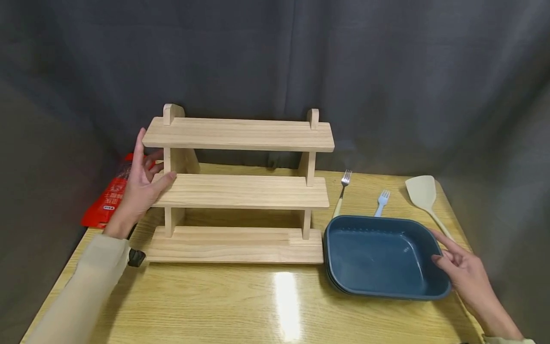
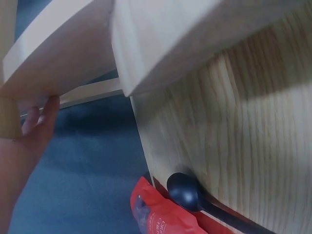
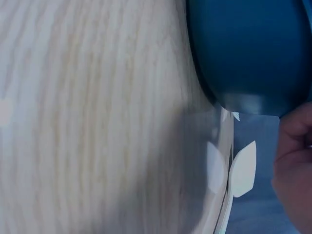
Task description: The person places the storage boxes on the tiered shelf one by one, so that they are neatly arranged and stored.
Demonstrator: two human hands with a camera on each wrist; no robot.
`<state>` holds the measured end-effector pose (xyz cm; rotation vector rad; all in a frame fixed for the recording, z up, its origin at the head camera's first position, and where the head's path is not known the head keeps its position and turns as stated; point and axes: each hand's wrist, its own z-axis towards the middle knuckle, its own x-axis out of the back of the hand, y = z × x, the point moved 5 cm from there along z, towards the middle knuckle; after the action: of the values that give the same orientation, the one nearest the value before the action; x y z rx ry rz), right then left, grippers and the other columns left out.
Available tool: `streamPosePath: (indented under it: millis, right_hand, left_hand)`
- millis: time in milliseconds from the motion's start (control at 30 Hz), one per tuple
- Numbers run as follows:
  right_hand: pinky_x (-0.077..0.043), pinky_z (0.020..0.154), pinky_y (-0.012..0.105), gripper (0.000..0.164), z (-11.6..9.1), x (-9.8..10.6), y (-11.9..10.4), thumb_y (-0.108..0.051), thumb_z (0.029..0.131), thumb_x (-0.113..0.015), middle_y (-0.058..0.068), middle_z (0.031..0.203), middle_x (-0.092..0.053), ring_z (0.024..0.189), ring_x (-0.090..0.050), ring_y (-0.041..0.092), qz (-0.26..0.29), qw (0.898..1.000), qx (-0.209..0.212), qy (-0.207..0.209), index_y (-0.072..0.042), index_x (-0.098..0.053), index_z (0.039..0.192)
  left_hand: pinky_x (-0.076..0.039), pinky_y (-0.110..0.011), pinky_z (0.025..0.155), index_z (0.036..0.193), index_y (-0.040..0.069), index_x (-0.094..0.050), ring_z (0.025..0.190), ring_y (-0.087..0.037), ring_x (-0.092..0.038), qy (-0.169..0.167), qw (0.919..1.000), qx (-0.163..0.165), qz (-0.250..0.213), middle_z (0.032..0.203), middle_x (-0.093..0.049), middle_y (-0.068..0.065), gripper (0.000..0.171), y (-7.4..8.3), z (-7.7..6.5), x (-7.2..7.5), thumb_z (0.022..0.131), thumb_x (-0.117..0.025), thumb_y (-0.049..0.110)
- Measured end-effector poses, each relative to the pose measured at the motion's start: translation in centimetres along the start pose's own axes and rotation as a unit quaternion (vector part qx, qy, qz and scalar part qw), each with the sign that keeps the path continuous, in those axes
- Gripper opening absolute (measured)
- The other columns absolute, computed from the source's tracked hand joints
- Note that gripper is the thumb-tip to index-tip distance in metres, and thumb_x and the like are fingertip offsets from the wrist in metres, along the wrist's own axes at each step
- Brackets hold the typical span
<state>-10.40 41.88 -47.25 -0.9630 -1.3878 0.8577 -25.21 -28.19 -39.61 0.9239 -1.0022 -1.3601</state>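
Left sleeve [image 1: 81, 289]: long, off-white, plain, creased near the wrist. Small black boxy unit [image 1: 136, 258] at left wrist, thin dark strip [image 1: 131, 232] beside it, strap or cable unclear. Left grip [image 1: 139, 195] bare, five fingers. Right grip [image 1: 468, 273] bare too. Right cuff [image 1: 507, 340]: pale, only its edge showing.

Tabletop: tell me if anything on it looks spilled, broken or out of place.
No spill or damage shows. One thing looks off: the red bag lies slanted at the left edge of the tabletop and seems to stick out past it, rather than lying fully on top.
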Motion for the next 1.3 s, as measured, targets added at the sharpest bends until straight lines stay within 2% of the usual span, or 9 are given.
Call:
streamPosePath:
  millis: [100,333,500,733,933,1000,1067,1167,1300]
  right_hand:
    - [-0.039,0.039,0.033,0.058,-0.1,-0.1,0.1,0.002,0.101,-0.058,-0.006,0.078,-0.071,0.052,-0.053,0.0,0.006,1.0,-0.003,0.0,-0.015,-0.047,0.156]
    - [-0.051,0.064,0.015,0.056,0.3,0.1,-1.3,0.002,0.103,-0.049,-0.001,0.059,-0.055,0.099,-0.067,-0.007,-0.114,0.992,0.038,-0.023,-0.01,-0.041,0.158]
    - [-0.038,0.044,0.03,0.058,0.4,0.3,-2.0,0.005,0.102,-0.049,-0.001,0.054,-0.034,0.098,-0.068,-0.007,-0.131,0.99,0.04,-0.035,-0.009,-0.041,0.158]
    - [-0.037,0.037,0.034,0.057,0.5,0.5,-2.3,0.002,0.103,-0.048,0.003,0.058,-0.06,0.078,-0.067,-0.005,-0.128,0.99,0.039,-0.031,-0.012,-0.041,0.158]
    - [-0.041,0.046,0.025,0.055,0.1,0.7,-2.7,-0.004,0.107,-0.044,0.001,0.051,-0.047,0.102,-0.064,-0.011,-0.149,0.988,0.035,-0.034,-0.017,-0.037,0.161]
    - [-0.041,0.048,0.025,0.055,-0.2,1.0,-2.8,-0.007,0.108,-0.044,-0.008,0.071,-0.063,0.103,-0.061,-0.014,-0.166,0.985,0.038,-0.032,-0.019,-0.037,0.161]
    - [-0.042,0.048,0.026,0.055,-0.3,1.5,-3.0,-0.008,0.108,-0.044,-0.018,0.088,-0.067,0.1,-0.06,-0.015,-0.179,0.983,0.037,-0.022,-0.02,-0.038,0.16]
    - [-0.04,0.039,0.034,0.054,-0.4,2.2,-3.5,-0.01,0.108,-0.045,-0.019,0.098,-0.071,0.066,-0.059,-0.013,-0.175,0.984,0.031,-0.011,-0.019,-0.037,0.161]
    - [-0.043,0.038,0.034,0.055,-0.1,2.8,-4.3,-0.011,0.11,-0.043,-0.017,0.082,-0.072,0.048,-0.055,0.009,-0.149,0.988,0.025,-0.018,-0.021,-0.032,0.163]
  left_hand:
    - [-0.049,-0.016,0.098,0.165,0.038,-0.013,0.129,-0.023,-0.048,-0.004,1.0,-0.002,-0.009,0.15,-0.04,-0.008,0.107,0.8,-0.2,-0.4,0.089,-0.065,-0.017]
    - [-0.05,-0.017,0.098,0.165,0.037,-0.015,0.124,-0.025,-0.051,0.002,0.9998,-0.008,-0.016,0.143,-0.047,-0.007,0.105,1.3,-0.6,-0.3,0.089,-0.063,-0.018]
    - [-0.051,-0.017,0.096,0.166,0.035,-0.014,0.123,-0.026,-0.051,0.002,0.9999,-0.004,-0.013,0.14,-0.049,-0.008,0.105,1.3,-0.7,-0.2,0.09,-0.062,-0.019]
    - [-0.051,-0.017,0.095,0.165,0.039,-0.016,0.122,-0.025,-0.053,0.004,0.9998,-0.003,-0.017,0.14,-0.049,-0.009,0.106,1.3,-0.7,0.0,0.089,-0.064,-0.018]
    - [-0.051,-0.016,0.095,0.165,0.038,-0.014,0.122,-0.025,-0.053,0.006,1.0,0.007,-0.003,0.14,-0.05,-0.009,0.105,1.2,-0.8,-0.1,0.09,-0.065,-0.016]
    - [-0.051,-0.016,0.095,0.166,0.037,-0.013,0.122,-0.024,-0.052,0.005,0.9999,0.011,0.007,0.141,-0.049,-0.008,0.105,1.1,-0.9,-0.2,0.09,-0.065,-0.015]
    - [-0.051,-0.015,0.095,0.166,0.037,-0.012,0.122,-0.022,-0.052,0.003,0.9998,0.012,0.016,0.142,-0.049,-0.008,0.105,1.1,-0.9,-0.4,0.091,-0.066,-0.013]
    - [-0.05,-0.015,0.095,0.165,0.038,-0.012,0.123,-0.021,-0.052,0.004,0.9996,0.012,0.024,0.144,-0.048,-0.007,0.105,1.2,-0.7,-0.5,0.091,-0.066,-0.012]
    - [-0.05,-0.015,0.095,0.165,0.039,-0.012,0.123,-0.022,-0.051,0.008,0.9994,0.014,0.031,0.145,-0.047,-0.012,0.105,1.3,-0.7,-0.5,0.091,-0.066,-0.011]
